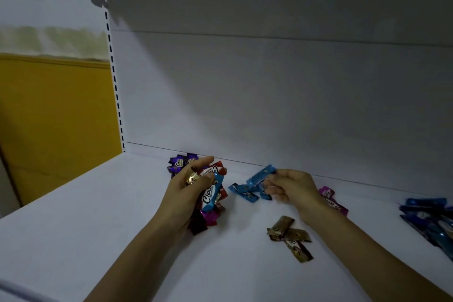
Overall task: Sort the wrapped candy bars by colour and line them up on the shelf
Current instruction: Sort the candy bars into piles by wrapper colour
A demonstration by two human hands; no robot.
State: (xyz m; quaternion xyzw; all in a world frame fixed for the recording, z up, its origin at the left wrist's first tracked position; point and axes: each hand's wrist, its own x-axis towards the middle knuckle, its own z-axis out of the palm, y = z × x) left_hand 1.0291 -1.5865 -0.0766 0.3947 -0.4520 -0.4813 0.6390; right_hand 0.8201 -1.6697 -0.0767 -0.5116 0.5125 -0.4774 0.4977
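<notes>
A white shelf [98,240] runs across the view, closed behind by a pale back panel [269,105]. At its left end stands a slotted upright [115,81], and beyond that a yellow panel [56,117]. The upper part of the back panel lies in shadow.

The left hand [186,193] is curled round a mixed bundle of bars [213,193] held just above the shelf near the back. A light-blue wrapper with white "Choco" lettering faces up, with red, gold and magenta wrappers bunched around it. This hand partly hides the purple bars [180,162] lying against the back edge behind it.

The right hand [291,189] pinches one end of a light-blue bar [261,174] between thumb and fingertips, with the other fingers curled in. The bar is tilted and raised over a small light-blue group [245,192] that lies loosely crossed on the shelf between the two hands. Whether the held bar touches that group cannot be told.

The right wrist covers part of a magenta bar [328,195]. Nearer the front, three gold-brown bars [289,235] overlap in a rough cross. Well apart at the far right edge lies a dark-blue pile [431,218], cut off by the frame. All wrappers are glossy with crimped ends.
</notes>
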